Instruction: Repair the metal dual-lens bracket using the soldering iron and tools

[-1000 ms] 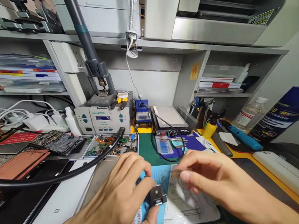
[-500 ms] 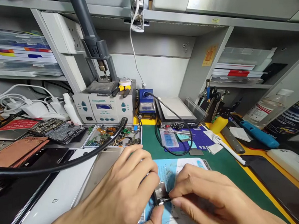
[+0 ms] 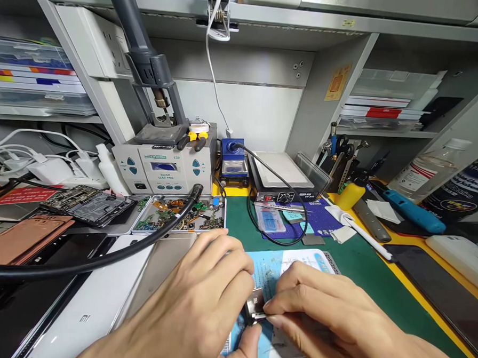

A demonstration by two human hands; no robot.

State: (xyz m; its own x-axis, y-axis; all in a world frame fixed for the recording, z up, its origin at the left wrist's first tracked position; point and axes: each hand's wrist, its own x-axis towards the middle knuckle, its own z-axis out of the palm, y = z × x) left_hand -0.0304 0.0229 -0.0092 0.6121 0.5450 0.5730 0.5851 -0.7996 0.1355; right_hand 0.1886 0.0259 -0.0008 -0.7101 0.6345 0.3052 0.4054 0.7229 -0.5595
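"What was being held?"

"A small block (image 3: 255, 301) was held. It was boxy, with a smooth, shiny metal face and dark edges."

"Where was it?"

"It was kept between the two hands, above a flat blue and white sheet (image 3: 267, 268) with print and smudges on it. A smooth green mat (image 3: 381, 285) was seen around the sheet."

"Was anything bumpy seen nearby?"

"Yes, a shallow tray (image 3: 225, 213) was filled with bumpy little green and orange parts. It was crossed by a fat, round black hose (image 3: 139, 247)."

"And how were the hands bent?"

"The left hand (image 3: 208, 300) was arched, its back turned up. The block was gripped between its curled fingers and its thumb, which was tucked below. The right hand (image 3: 328, 317) was turned on its side. The block's right edge was pinched by its thumb and pointing finger. Whether another thin bit was pinched there could not be told."
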